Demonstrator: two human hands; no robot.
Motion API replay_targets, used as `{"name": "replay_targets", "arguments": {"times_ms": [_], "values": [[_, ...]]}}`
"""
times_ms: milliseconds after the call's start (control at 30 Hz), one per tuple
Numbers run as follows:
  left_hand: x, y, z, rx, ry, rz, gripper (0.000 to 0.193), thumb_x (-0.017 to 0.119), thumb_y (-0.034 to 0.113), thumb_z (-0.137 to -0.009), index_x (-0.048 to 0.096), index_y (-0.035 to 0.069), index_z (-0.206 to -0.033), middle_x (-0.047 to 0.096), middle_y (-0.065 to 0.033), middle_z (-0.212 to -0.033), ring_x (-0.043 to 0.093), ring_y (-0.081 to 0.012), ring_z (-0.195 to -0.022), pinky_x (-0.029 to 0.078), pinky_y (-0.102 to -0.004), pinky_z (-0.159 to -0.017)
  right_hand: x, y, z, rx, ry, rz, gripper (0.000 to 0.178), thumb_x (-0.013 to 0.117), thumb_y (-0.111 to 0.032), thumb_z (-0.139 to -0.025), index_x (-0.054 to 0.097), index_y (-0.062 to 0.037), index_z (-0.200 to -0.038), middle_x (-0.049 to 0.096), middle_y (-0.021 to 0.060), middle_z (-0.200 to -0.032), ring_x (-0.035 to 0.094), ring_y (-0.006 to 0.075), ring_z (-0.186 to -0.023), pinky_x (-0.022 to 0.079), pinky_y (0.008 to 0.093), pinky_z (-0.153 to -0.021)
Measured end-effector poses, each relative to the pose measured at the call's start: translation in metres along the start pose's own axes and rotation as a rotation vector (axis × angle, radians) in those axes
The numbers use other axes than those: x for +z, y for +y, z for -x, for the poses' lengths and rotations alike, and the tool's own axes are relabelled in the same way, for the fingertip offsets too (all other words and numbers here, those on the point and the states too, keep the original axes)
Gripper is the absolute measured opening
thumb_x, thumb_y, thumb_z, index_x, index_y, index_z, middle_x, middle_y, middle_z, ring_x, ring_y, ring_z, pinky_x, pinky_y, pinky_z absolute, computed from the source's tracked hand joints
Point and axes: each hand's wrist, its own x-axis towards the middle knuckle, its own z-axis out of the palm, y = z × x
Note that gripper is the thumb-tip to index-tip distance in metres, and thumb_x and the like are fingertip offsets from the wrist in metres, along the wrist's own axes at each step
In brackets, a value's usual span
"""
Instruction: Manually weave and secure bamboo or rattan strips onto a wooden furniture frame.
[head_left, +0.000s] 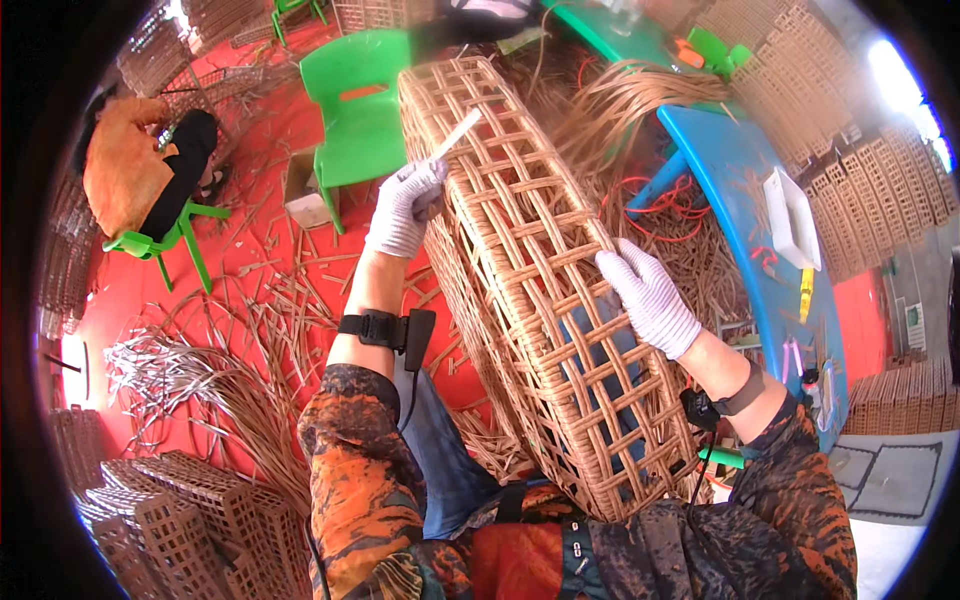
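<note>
Head view: left hand (405, 205) fingers closed round a pale cane strip (458, 132) mid-frame, right hand (648, 297) spread flat on the woven basket (530, 290), centre-right.

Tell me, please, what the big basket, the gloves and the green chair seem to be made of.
The basket looks like woven rattan or cane: tan flat strips in an open lattice, matte. The gloves on the left hand and right hand look like knitted white fabric, with fine ribbing. The green chair seems moulded plastic: smooth, uniform, slightly glossy.
</note>
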Motion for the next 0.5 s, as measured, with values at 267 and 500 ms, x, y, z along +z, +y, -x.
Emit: {"name": "replay_targets", "arguments": {"times_ms": [267, 500], "values": [[0.004, -0.006, 0.002, 0.049, 0.098, -0.045, 0.018, 0.066, 0.019, -0.083, 0.052, 0.014, -0.073, 0.033, 0.0094, -0.055, 0.026, -0.0032, -0.046, 0.023, -0.0199, -0.044, 0.002, -0.012, 0.006, 0.011, -0.024, -0.102, 0.024, 0.050, -0.028, -0.096, 0.057, -0.0054, -0.100, 0.046, -0.0039, -0.067, 0.044, 0.0062, -0.059, 0.040, 0.0247, -0.054], [0.037, -0.016, 0.013, -0.100, 0.053, 0.021, 0.033, 0.057, 0.018, -0.083, 0.058, 0.001, -0.112, 0.063, -0.0118, -0.106, 0.061, -0.0248, -0.096, 0.051, -0.0399, -0.085, -0.079, 0.026, 0.018, -0.238, 0.183, 0.329, 0.037, 0.055, -0.038, -0.093, 0.058, -0.0053, -0.110, 0.064, 0.0126, -0.088, 0.061, 0.0183, -0.083, 0.048, 0.0330, -0.078]]}}
